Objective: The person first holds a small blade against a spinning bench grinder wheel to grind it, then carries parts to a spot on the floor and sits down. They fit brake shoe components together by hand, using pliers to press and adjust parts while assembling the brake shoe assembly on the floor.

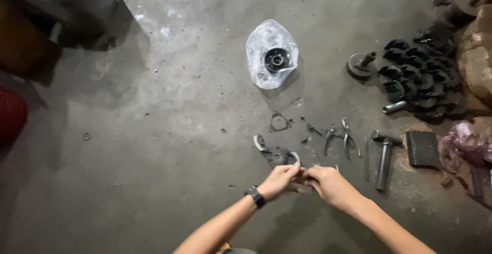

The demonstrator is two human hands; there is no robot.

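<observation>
Landmark: the dark round metal part [277, 156] on the concrete floor [169, 146] is used here to tell where everything else is.

Left hand [279, 179]: it is held just below the round metal part, with a black watch [255, 197] on the wrist. Its fingers are pinched together on a small thing; that thing is too small and hidden for its kind to be told.

Right hand [328, 183]: it is held just right of and below the round metal part, touching the left hand. Its grip is closed on the same small thing, so the thing is kept steady from both sides.

Small thing: it is held between the two hands [303, 175], just off the floor, close to the round metal part.

Pliers [342, 137]: two pairs are laid right of the round metal part, within easy reach.

Metal tube [383, 165]: it is laid farther right, past the pliers.

Plastic bag [270, 54]: it is set well above the round metal part, with a black wheel-like part [277, 59] kept inside, likely so it stays clean.

Pile of black parts [417, 77]: it is heaped far up and right of the round metal part, out of the way.

Thin ring-shaped gasket [279, 122]: it lies flat just above the round metal part.
</observation>
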